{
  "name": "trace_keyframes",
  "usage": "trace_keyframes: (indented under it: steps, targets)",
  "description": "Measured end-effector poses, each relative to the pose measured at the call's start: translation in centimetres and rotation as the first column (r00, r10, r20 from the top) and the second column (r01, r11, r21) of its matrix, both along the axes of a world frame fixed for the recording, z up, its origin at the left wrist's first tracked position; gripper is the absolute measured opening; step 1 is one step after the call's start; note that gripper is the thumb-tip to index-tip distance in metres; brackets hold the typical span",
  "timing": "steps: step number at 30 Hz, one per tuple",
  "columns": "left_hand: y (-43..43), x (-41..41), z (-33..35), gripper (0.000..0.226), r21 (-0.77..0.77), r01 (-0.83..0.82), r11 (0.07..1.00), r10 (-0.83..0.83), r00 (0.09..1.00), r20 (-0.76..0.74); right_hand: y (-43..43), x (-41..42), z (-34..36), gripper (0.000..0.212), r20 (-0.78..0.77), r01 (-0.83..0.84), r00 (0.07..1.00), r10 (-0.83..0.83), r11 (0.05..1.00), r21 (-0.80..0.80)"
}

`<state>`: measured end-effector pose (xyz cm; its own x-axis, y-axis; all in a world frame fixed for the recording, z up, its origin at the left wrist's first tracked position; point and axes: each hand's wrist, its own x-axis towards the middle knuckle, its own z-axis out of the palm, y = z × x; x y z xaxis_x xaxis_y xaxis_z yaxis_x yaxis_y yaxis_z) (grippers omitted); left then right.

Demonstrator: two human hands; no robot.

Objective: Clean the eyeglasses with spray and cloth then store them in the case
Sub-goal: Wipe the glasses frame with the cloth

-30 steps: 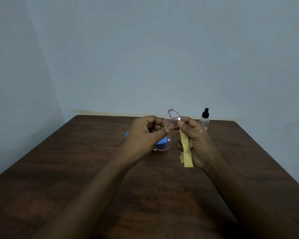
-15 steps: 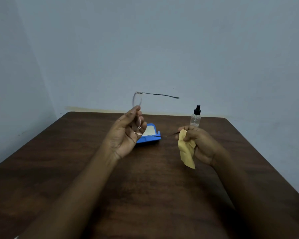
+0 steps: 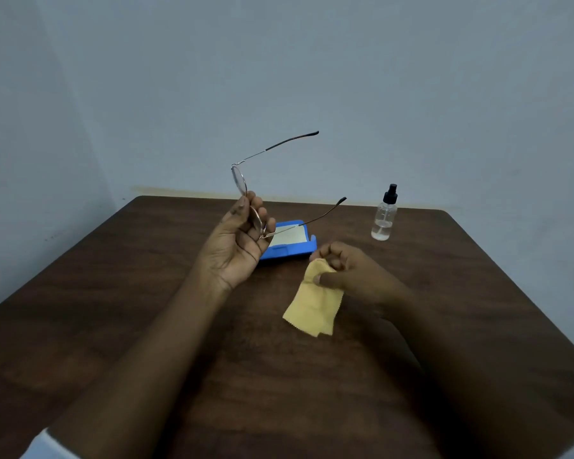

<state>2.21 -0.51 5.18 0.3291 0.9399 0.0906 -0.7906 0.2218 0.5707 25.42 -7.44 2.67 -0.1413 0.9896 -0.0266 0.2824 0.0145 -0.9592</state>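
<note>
Above its fingers, left hand pinches eyeglasses (temples open).

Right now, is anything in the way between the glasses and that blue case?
Nothing visible. The left hand holds the eyeglasses close to the open case; the cloth, in the right hand, and the spray bottle sit off to the side.
</note>
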Motion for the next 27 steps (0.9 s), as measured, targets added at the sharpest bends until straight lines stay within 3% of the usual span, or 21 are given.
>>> trace_keyframes:
  steps: [2, 7, 11, 13, 15, 18, 24, 27]
  targets:
    - [0.0, -0.1, 0.0, 0.011, -0.009, -0.005, 1.0, 0.005, 1.0, -0.01, 0.3, 0.6, -0.4, 0.032, 0.24, 0.06, 0.968, -0.07, 0.997, 0.047]
    - [0.0, 0.2, -0.1, 0.009, -0.038, -0.01, 0.999, 0.008, 0.999, -0.05, 0.2, 1.7, 0.3, 0.029, 0.488, 0.075, 0.855, -0.176, 0.972, 0.221]
    - [0.0, 0.3, -0.2, 0.009, -0.032, -0.011, 0.999, 0.008, 0.997, -0.082, -0.3, 1.0, 1.0, 0.035, 0.62, -0.068, 0.763, -0.181, 0.932, 0.356]
    - [-0.1, 0.3, -0.1, 0.009, -0.027, -0.014, 1.0, 0.012, 0.996, -0.091, -0.7, 0.3, 1.6, 0.029, 0.676, -0.193, 0.733, -0.077, 0.929, 0.315]
    - [-0.2, 0.3, -0.1, 0.011, -0.027, -0.014, 1.0, 0.011, 0.995, -0.101, -0.9, -0.6, 2.0, 0.019, 0.762, -0.304, 0.645, 0.053, 0.933, 0.192]
    - [-0.2, 0.4, -0.1, 0.016, -0.032, -0.01, 0.999, 0.006, 0.994, -0.113, -1.3, -1.6, 2.2, 0.028, 0.848, -0.393, 0.502, 0.167, 0.918, 0.052]
    - [-0.4, 0.4, 0.2, 0.016, -0.041, -0.009, 0.999, 0.004, 0.992, -0.124, -1.6, -1.4, 2.8, 0.043, 0.796, -0.423, 0.541, 0.272, 0.906, -0.022]
    - [-0.5, 0.4, 0.4, 0.012, -0.048, -0.007, 0.999, 0.001, 0.991, -0.13, -1.3, -1.1, 2.4, 0.035, 0.771, -0.4, 0.583, 0.257, 0.917, -0.003]
